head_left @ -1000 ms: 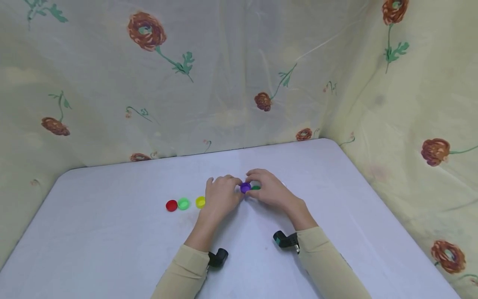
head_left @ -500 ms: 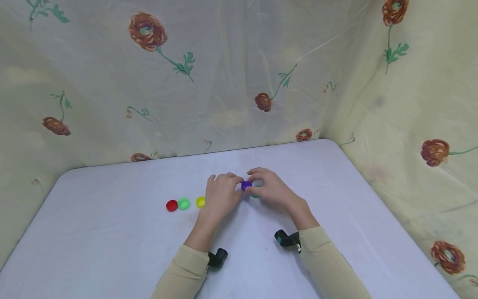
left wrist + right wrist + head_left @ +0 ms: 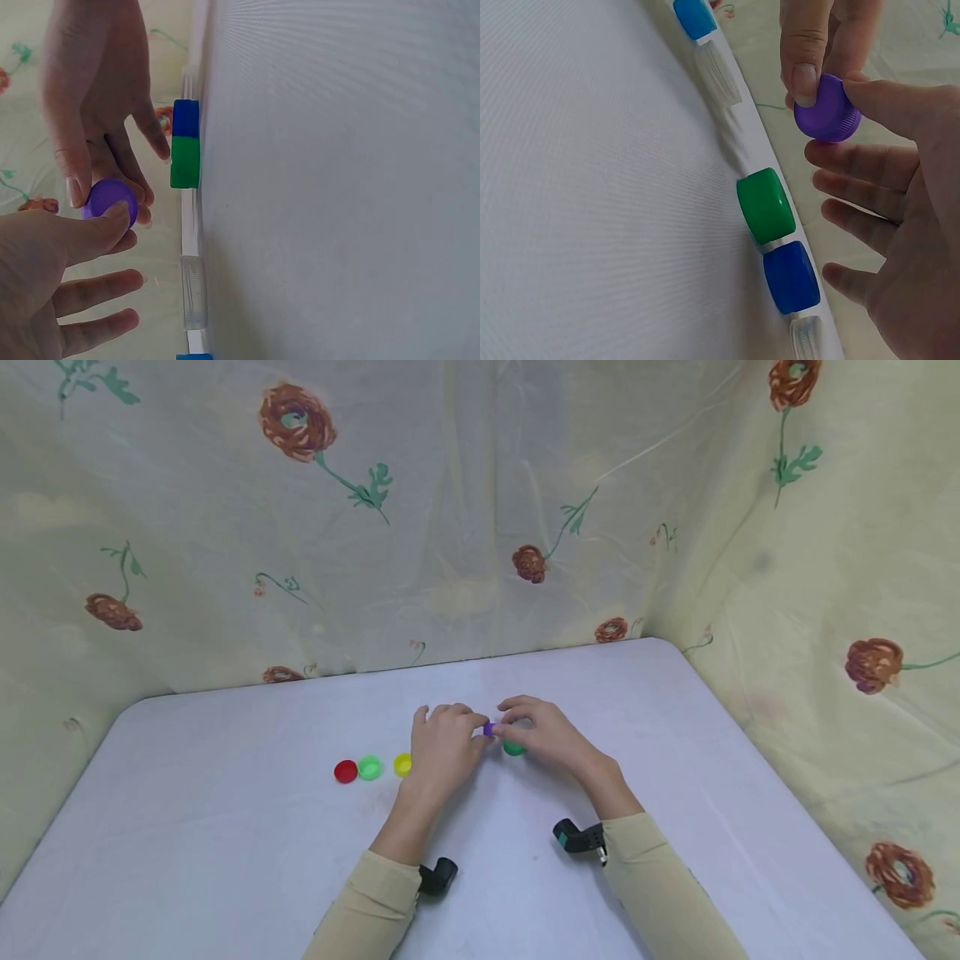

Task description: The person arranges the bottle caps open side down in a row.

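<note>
**Purple cap held clear of the table, between two hands**

Head view: The purple cap [image 3: 488,728] is held above the table [image 3: 225,860] by the left hand [image 3: 442,747] and the right hand [image 3: 551,735] together. A red cap [image 3: 346,772], a light-green cap [image 3: 369,767] and a yellow cap [image 3: 402,765] are set out to the left; a green cap [image 3: 513,748] is partly covered by the right hand.

Left wrist view: The purple cap is pinched under the left hand's thumb, its outer fingers being spread. The green cap is seen just beside a blue cap [image 3: 186,118]; a clear cap [image 3: 193,292] is set apart from them.

Right wrist view: The purple cap's rim is nipped between the right hand's thumb and forefinger, its other fingers being held apart. A second clear cap [image 3: 806,337] is seen past the blue cap. The row is judged largely laid out; only the purple cap appears not yet set down. Whether more is left cannot be told.
</note>
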The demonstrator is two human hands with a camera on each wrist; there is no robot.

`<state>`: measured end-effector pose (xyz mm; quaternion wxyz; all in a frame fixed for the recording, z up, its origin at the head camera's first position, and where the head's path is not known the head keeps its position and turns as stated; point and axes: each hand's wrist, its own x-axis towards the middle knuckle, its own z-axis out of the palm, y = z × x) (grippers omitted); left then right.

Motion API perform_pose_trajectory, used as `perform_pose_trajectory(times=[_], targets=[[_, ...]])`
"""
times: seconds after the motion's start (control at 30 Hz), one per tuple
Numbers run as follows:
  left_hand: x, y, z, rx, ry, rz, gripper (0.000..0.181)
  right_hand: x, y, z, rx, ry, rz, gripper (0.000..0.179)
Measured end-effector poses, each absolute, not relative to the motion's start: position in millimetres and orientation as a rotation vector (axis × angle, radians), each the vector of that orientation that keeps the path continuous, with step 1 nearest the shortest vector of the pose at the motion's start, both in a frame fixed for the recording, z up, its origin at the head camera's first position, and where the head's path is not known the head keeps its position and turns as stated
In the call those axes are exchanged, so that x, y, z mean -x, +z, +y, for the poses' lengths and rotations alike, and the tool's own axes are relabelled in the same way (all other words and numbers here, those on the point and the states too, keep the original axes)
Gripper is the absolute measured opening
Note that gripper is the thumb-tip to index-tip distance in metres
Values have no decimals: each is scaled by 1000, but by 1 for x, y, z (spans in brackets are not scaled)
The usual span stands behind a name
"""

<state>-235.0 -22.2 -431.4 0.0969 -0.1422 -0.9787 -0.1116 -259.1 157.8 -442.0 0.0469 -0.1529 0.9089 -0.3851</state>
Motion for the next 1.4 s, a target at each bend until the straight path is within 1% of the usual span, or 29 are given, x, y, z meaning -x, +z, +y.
perform_pose_trajectory(times=[0.23,0.53,0.83,1.17,1.4], targets=[[236,-432,-24,422,-316,-2877,26,259,-442,157,457,-1184,2772,37],[236,-430,-25,397,-325,-2907,27,258,-440,157,501,-1133,2836,34],[238,-432,-28,392,-384,-2955,28,255,-438,157,622,-1023,2936,22],[237,-434,-29,406,-420,-2958,27,255,-442,157,759,-800,3038,22],[237,-433,-29,418,-426,-2949,27,255,-441,156,766,-873,3029,21]])
